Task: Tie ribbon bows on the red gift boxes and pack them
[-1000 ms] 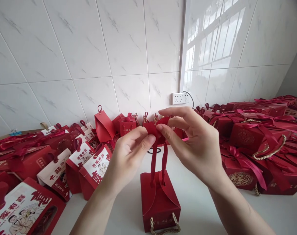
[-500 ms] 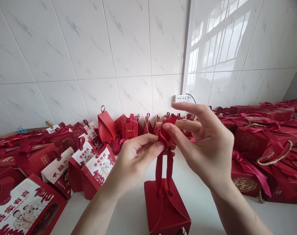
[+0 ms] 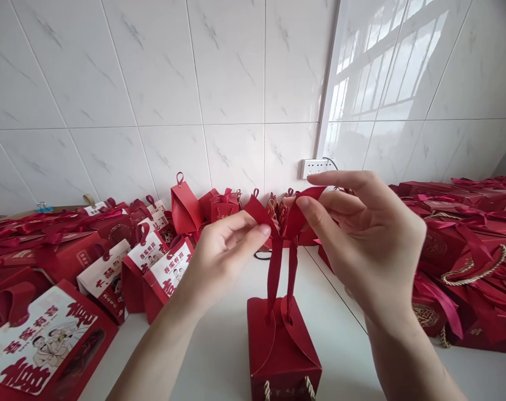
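Our left hand (image 3: 223, 259) and right hand (image 3: 372, 245) have parted since a second ago. From the box (image 3: 286, 351), at eleven and one o'clock, both pinch the ribbon (image 3: 274, 273), the right higher.

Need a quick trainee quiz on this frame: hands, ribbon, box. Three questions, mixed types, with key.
1. True or false: the left hand and the right hand both pinch red ribbon.

2. What colour is the twisted cord on the front of the red box between the forearms?
A) blue
B) gold
C) black

3. Fill in: the ribbon strands run up from two ____ in the top of that box.

Key: 1 true; 2 B; 3 holes.
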Available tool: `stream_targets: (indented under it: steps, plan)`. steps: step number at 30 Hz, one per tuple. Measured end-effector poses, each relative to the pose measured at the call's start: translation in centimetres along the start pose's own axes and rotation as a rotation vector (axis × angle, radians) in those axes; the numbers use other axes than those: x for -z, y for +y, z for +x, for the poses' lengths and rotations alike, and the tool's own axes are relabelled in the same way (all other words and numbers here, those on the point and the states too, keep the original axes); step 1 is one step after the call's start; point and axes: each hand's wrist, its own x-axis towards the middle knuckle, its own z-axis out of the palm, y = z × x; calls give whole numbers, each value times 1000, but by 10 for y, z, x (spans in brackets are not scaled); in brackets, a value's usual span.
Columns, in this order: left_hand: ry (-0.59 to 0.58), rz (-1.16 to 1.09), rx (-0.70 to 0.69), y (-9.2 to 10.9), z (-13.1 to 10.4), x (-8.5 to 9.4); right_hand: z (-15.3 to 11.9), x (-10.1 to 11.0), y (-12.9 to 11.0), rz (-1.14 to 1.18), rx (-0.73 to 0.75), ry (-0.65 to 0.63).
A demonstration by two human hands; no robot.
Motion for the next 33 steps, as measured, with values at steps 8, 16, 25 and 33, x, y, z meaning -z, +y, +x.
stream_targets:
  steps: [8,16,25,33]
  plan:
    - [182,410,21,11,-5,11,1,9,-1,-139,-32,-3]
    - [130,440,133,20,-9,16,1,19,-12,-404,-30,-51]
    - [-19,287,230,1,-9,33,-11,43,-17,-623,-217,-83]
    - [220,231,414,-38,-52,49,-60,77,-15,-569,-462,121]
